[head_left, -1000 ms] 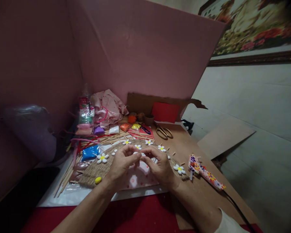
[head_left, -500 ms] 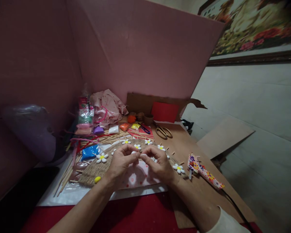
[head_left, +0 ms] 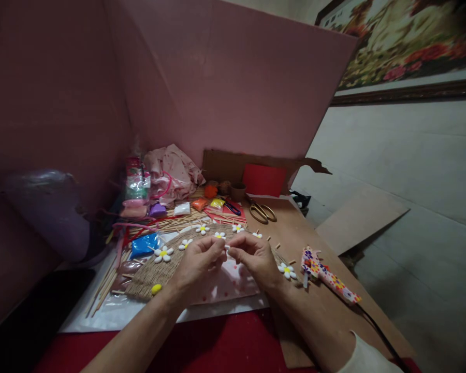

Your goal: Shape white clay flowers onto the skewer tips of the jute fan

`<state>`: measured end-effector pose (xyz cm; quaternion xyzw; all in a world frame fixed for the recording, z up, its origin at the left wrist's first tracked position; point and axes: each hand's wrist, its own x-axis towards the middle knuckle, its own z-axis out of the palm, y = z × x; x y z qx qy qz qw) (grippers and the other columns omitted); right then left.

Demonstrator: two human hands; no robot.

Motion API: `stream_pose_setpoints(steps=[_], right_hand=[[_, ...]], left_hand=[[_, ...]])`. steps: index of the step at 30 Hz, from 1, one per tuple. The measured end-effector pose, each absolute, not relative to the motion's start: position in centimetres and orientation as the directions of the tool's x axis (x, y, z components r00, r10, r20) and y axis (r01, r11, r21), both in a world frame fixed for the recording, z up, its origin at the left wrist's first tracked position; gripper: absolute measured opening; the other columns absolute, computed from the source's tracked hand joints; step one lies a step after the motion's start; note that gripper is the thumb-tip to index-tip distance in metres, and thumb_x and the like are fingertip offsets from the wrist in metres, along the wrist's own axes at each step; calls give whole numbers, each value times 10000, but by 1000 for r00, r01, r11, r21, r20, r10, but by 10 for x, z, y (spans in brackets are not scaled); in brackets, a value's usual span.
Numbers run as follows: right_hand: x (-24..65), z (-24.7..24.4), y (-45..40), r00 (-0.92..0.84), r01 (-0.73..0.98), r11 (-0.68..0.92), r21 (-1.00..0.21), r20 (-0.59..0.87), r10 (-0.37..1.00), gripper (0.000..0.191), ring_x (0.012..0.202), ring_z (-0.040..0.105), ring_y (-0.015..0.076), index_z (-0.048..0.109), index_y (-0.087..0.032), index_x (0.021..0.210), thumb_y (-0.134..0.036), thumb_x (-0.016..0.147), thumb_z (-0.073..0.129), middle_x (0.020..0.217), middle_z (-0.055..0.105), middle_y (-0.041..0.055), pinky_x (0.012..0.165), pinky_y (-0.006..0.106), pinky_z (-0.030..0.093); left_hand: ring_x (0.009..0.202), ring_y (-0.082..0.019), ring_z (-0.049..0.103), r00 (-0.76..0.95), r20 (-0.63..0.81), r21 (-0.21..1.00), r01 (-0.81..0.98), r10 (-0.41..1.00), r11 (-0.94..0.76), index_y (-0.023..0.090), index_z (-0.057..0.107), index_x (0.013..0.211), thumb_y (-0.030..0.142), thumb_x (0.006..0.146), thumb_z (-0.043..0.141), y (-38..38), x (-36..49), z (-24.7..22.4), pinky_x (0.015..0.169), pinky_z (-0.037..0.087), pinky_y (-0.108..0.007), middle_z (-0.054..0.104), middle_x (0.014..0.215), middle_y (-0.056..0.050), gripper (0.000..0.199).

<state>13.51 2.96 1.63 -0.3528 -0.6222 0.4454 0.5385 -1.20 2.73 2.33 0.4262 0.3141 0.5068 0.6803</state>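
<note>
Between the fingertips of both hands is a small piece of white clay (head_left: 227, 247), mostly covered by the fingers. My left hand (head_left: 202, 259) pinches it from one side, and my right hand (head_left: 256, 259) pinches from the other. Both hover over a fan-shaped panel wound with brown twine (head_left: 155, 272), which has stick ends poking out around its edge. White-petalled flowers with yellow centres, such as this clay flower (head_left: 163, 254), sit on the twine. A lone yellow clay oval (head_left: 156, 289) lies at the panel's lower left. Pink dotted fabric (head_left: 221, 287) shows below my hands.
A flower-patterned glue gun (head_left: 328, 274) with a black cord lies to the right on brown board. Gold-handled scissors (head_left: 262, 211) rest behind. Clay packets, including a blue one (head_left: 145, 244), and wooden sticks (head_left: 105, 285) crowd the left. A pink panel (head_left: 233, 77) stands at the back.
The white clay shows less between my fingertips than before, and the fingers have shifted slightly around it. The panel and other things stay where they were.
</note>
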Motion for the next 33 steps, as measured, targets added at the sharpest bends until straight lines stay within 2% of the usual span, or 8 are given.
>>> stream_pose_setpoints(steps=[3, 7, 12, 16, 19, 23, 29, 33], right_hand=[[134, 14, 26, -110, 34, 459, -888, 453, 885, 177, 613, 511, 107, 594, -185, 771, -294, 706, 717, 692, 547, -22, 556, 224, 443], [134, 14, 23, -97, 151, 563, -813, 554, 827, 155, 620, 490, 107, 564, -190, 767, -249, 727, 702, 722, 526, -23, 582, 242, 430], [136, 16, 24, -125, 211, 592, -778, 579, 806, 35, 742, 557, 147, 633, -196, 819, -209, 787, 636, 804, 579, 17, 626, 267, 463], [137, 15, 25, -174, 214, 617, -758, 592, 787, 181, 814, 577, 160, 648, -229, 994, -190, 838, 564, 919, 600, 47, 628, 270, 479], [136, 14, 23, -199, 256, 707, -659, 679, 706, 230, 817, 565, 164, 657, -245, 1029, -165, 839, 555, 896, 578, 49, 684, 299, 482], [133, 15, 19, -232, 321, 767, -555, 739, 632, 324, 841, 546, 167, 628, -247, 1123, -118, 852, 508, 920, 537, 64, 736, 321, 482], [133, 15, 20, -282, 391, 757, -523, 715, 639, 367, 965, 530, 191, 564, -215, 1212, -126, 863, 494, 1018, 540, 89, 829, 343, 463], [136, 15, 21, -200, 393, 735, -553, 728, 655, 334, 961, 546, 191, 562, -218, 1190, -144, 871, 495, 1021, 557, 80, 816, 345, 467]], left_hand=[[438, -48, 373, 337, -39, 885, -426, 941, 190, 124, 595, 557, 363, 640, 753, 26, -13, 23, 437, 256, -183, 488, 491, 24, 297], [444, -61, 396, 460, -85, 869, -400, 884, 291, 122, 643, 636, 376, 670, 728, 25, -16, 23, 429, 256, -192, 512, 521, 6, 270], [469, -56, 405, 442, -57, 875, -410, 895, 258, 113, 650, 655, 311, 666, 742, 26, -17, 23, 455, 269, -185, 518, 542, 4, 218], [499, -63, 414, 399, -22, 855, -468, 917, 224, 133, 602, 662, 301, 686, 729, 27, -15, 22, 472, 281, -180, 510, 563, 16, 212], [455, -53, 351, 375, -15, 890, -417, 927, 183, 128, 583, 639, 386, 730, 677, 28, -14, 20, 437, 229, -188, 481, 535, 26, 290], [432, -46, 320, 343, 7, 934, -338, 939, 117, 116, 561, 554, 451, 716, 668, 30, -14, 18, 425, 184, -202, 472, 496, 25, 388], [442, -45, 352, 370, 5, 920, -366, 929, 141, 119, 602, 589, 351, 707, 708, 30, -14, 18, 431, 215, -190, 495, 498, 28, 281], [517, -52, 440, 373, 14, 848, -496, 928, 186, 118, 655, 714, 294, 731, 694, 29, -12, 19, 491, 313, -166, 574, 611, -4, 181]])
